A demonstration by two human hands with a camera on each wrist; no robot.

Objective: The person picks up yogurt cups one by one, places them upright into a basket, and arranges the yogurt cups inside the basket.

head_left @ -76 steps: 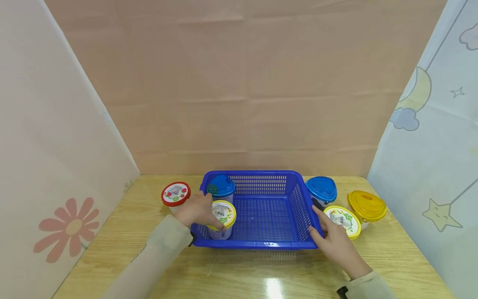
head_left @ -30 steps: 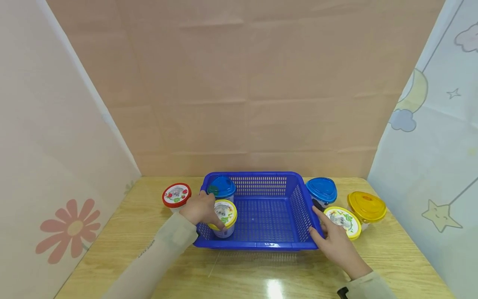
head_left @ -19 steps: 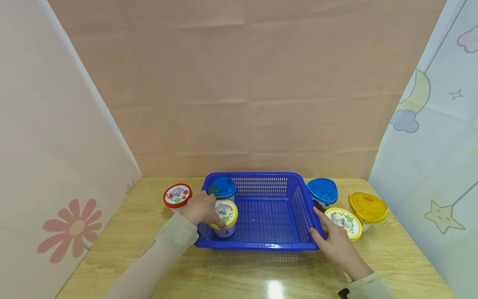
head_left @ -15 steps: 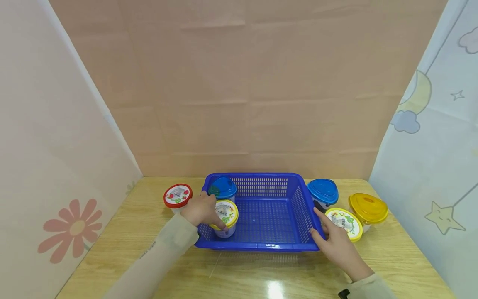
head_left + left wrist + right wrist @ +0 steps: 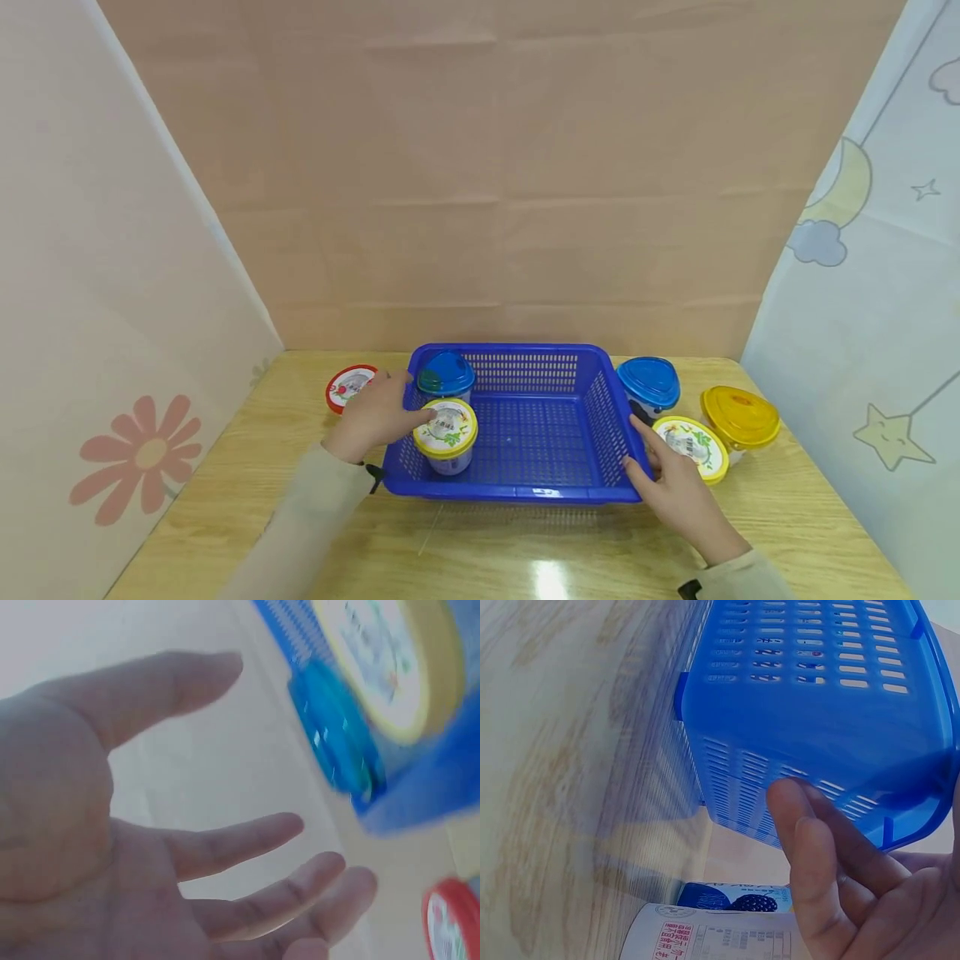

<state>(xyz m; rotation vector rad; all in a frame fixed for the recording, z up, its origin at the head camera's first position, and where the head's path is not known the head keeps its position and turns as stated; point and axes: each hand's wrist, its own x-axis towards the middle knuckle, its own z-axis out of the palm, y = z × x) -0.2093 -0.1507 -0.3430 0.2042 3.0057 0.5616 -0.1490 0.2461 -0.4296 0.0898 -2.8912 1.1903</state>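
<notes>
A round tub with a yellow-rimmed lid (image 5: pixel 447 429) stands in the left part of the blue plastic basket (image 5: pixel 540 493). Behind it in the basket is a tub with a blue lid (image 5: pixel 446 374). My left hand (image 5: pixel 375 417) is over the basket's left rim with fingers spread; the left wrist view shows nothing between thumb and fingers. Its thumb tip is close to the yellow-rimmed lid. My right hand (image 5: pixel 671 492) holds the basket's right rim, thumb at the rim and fingers against the outer side wall.
Left of the basket stands a red-lidded tub (image 5: pixel 348 388), partly behind my left hand. On the right are a blue-lidded tub (image 5: pixel 648 382), another yellow-rimmed tub (image 5: pixel 693 448) and a tub with a solid yellow lid (image 5: pixel 741 416). A tan wall closes the wooden table's back.
My left hand has let go of the yellow-rimmed tub and moved left and slightly up from it. The tub stays in the basket. My right hand keeps its place on the rim.
</notes>
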